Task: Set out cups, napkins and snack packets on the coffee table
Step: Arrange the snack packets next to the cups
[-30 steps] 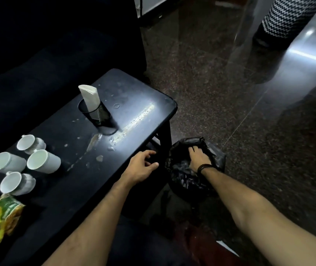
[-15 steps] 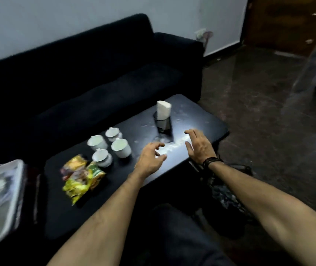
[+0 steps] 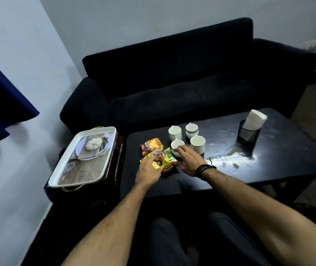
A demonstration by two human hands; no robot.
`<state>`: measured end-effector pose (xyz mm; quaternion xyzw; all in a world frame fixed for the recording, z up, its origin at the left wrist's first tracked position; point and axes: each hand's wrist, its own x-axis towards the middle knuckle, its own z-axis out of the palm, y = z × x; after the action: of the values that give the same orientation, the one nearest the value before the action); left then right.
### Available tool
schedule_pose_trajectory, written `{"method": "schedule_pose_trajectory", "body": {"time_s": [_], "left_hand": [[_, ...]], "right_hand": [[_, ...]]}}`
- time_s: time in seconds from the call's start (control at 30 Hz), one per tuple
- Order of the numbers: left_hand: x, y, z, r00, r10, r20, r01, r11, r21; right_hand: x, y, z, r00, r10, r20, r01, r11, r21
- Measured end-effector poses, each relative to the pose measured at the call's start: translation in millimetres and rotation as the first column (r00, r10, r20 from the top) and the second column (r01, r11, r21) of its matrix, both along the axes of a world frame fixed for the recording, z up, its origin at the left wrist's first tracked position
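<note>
Although the serving tray (image 3: 80, 179) on the side stand at your far left now carries nothing, the job looks nearly done rather than finished, because the goods sit bunched together on the coffee table (image 3: 280, 169). Your left hand (image 3: 148, 171) rests fingers-down on the yellow snack packets (image 3: 165, 160), touching them, though whether it actually pinches one I cannot tell. The top packet lies flat, its long axis running roughly from your left hand toward the cups, slanting up to the right; a second, red-ended packet (image 3: 151, 145) lies just behind it. Your right hand (image 3: 189, 160) is spread open, fingertips at the nearest of the four white cups (image 3: 177, 145), gripping nothing that I can see. The cups stand upright in a tight cluster. Farther right, the napkins (image 3: 255, 120) stand tilted in their dark holder (image 3: 248, 136). What seems left is spreading things out.
</note>
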<state>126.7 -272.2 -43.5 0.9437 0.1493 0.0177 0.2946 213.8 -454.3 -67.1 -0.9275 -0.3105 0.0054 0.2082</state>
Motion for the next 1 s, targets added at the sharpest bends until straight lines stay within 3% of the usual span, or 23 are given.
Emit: {"method": "schedule_pose_trajectory", "body": {"time_s": [0.17, 0.4, 0.5, 0.6, 0.7, 0.87, 1.0], "left_hand": [[1, 23, -32, 0.991, 0.111, -0.075, -0.108, 0.993, 0.045], [26, 31, -56, 0.993, 0.11, -0.041, -0.107, 0.993, 0.058], [34, 36, -63, 0.997, 0.018, -0.073, -0.005, 0.985, 0.174], [37, 43, -73, 0.969, -0.137, -0.206, 0.203, 0.915, 0.349], [29, 47, -84, 0.936, -0.157, -0.315, 0.272, 0.891, 0.364], [23, 45, -85, 0.955, -0.019, -0.297, 0.129, 0.925, 0.357], [26, 48, -78, 0.983, 0.018, -0.183, 0.049, 0.932, 0.359]], "right_hand": [[6, 39, -22, 0.989, 0.05, -0.139, -0.059, 0.996, -0.062], [14, 68, -51, 0.98, 0.125, -0.158, -0.154, 0.971, -0.186], [19, 62, -56, 0.97, 0.204, -0.132, -0.227, 0.955, -0.191], [26, 53, -59, 0.982, 0.173, -0.083, -0.184, 0.968, -0.171], [27, 47, -64, 0.988, 0.139, -0.068, -0.152, 0.958, -0.244], [21, 55, -69, 0.988, 0.113, -0.107, -0.136, 0.961, -0.241], [19, 63, -66, 0.985, 0.135, -0.103, -0.155, 0.965, -0.212]]}}
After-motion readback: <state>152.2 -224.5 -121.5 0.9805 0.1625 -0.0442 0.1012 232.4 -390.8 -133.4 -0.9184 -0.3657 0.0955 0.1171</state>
